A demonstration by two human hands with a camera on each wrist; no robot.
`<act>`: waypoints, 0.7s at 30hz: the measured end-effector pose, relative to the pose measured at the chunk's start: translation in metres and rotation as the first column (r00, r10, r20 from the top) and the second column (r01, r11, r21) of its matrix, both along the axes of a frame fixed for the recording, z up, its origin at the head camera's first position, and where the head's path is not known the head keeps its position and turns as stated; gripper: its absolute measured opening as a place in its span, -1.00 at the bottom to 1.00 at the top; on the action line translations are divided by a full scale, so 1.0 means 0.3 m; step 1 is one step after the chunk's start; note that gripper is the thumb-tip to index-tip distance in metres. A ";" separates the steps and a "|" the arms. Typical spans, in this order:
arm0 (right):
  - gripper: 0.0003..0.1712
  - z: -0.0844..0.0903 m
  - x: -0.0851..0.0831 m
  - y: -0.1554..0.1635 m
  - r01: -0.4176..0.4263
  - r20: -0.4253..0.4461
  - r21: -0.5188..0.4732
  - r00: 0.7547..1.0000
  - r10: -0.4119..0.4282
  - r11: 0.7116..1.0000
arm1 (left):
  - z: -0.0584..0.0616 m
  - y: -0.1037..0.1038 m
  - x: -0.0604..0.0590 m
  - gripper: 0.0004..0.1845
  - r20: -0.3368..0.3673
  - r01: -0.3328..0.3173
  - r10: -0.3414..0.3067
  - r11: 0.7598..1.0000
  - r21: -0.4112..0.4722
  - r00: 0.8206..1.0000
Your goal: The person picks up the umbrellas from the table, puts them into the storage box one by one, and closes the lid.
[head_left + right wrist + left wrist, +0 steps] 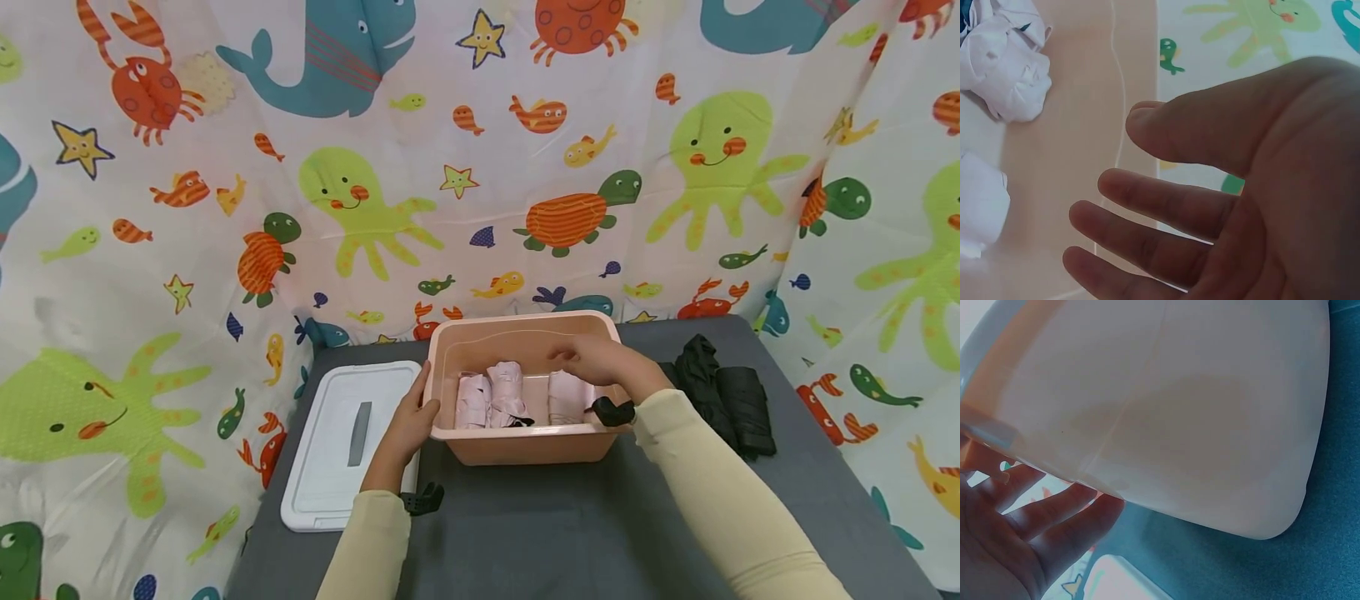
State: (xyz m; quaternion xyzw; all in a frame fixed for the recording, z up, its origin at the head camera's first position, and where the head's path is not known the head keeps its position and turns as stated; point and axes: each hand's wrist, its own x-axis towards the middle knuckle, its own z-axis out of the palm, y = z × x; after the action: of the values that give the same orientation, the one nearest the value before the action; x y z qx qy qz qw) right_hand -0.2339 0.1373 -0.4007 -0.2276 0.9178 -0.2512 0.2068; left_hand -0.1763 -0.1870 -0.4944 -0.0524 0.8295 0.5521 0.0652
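A peach plastic bin (525, 448) stands at the back of the dark table. Inside lie several rolled pale pink cloth bundles: two side by side on the left, the nearest being a pink roll (506, 387), and another pink roll (566, 397) toward the right. My left hand (408, 417) touches the bin's left side at the rim; in the left wrist view its fingers (1075, 528) lie fairly straight against the bin's edge. Above the bin's right half hovers my right hand (600, 360), holding nothing, thumb and fingers (1147, 240) apart and relaxed in the right wrist view.
Left of the bin lies a white lid (322, 450) with a grey handle (360, 433). Black rolled cloth bundles (738, 408) sit on the grey table (525, 533) at the right. A curtain with sea animals (465, 225) hangs close behind the table.
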 end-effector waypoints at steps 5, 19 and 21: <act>-0.56 0.009 0.026 0.043 0.005 -0.012 -0.035 1.000 -0.005 0.999 | 0.000 -0.002 0.002 -0.19 -0.009 0.007 -0.007 1.000 0.006 1.000; -0.56 0.013 0.090 0.155 0.120 -0.124 0.013 0.985 -0.117 0.993 | -0.016 -0.007 -0.006 -0.18 0.001 -0.001 0.000 1.000 0.009 1.000; -0.57 0.012 0.094 0.170 0.133 -0.138 0.003 0.982 -0.132 0.991 | -0.018 -0.008 -0.006 -0.18 0.001 0.001 -0.001 1.000 0.009 1.000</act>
State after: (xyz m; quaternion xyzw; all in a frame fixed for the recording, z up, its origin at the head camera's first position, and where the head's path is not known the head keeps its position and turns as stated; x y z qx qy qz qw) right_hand -0.2057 0.1884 -0.3972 -0.1815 0.9445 -0.2423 0.1272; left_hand -0.1782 -0.1896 -0.4997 -0.0520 0.8270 0.5558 0.0660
